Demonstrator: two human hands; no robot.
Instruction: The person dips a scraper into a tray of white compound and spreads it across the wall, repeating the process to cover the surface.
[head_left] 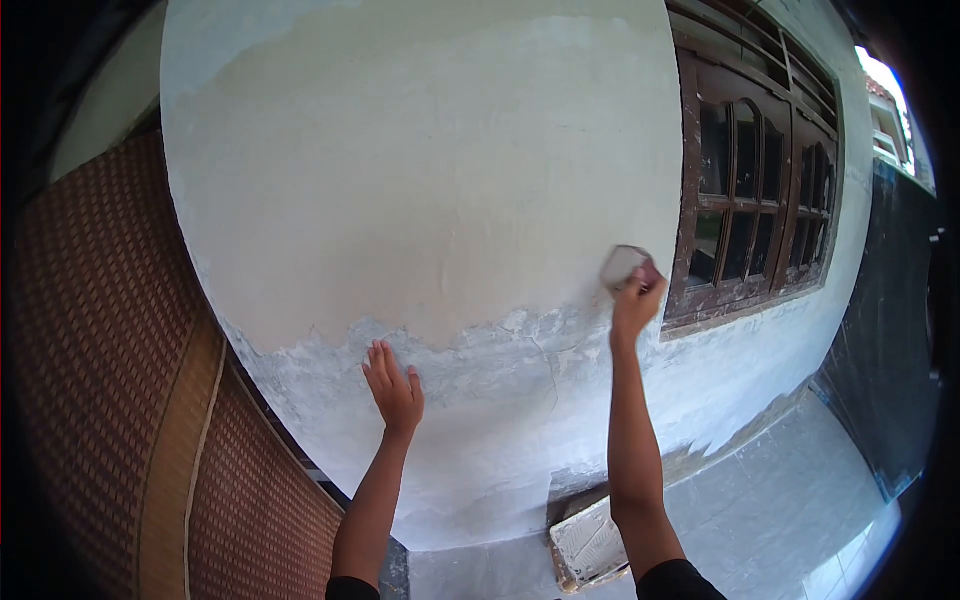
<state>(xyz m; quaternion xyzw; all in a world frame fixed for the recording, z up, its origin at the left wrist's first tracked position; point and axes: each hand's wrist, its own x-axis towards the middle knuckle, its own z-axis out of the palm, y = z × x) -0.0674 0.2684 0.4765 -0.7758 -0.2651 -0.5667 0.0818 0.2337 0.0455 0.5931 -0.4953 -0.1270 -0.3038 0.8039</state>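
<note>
My left hand (393, 388) lies flat against the rough grey strip of the wall (440, 180), its fingers stretched out and nothing in it. Farther right and higher, my right hand (637, 302) grips what looks like a putty scraper (624, 266), with a flat greyish face and a dark reddish part by the fingers. Motion blurs the scraper, which is up against the wall just left of the window frame. Beige coating covers the upper wall and ends in a ragged, cracked edge above a whitish lower band.
A brown wooden window (745, 190) is set in the wall at right. Below my right forearm, a tray (585, 548) smeared with white paste rests on the grey floor (770, 500). Woven brown panels (110, 300) stand at left, and a dark sheet (890, 330) at far right.
</note>
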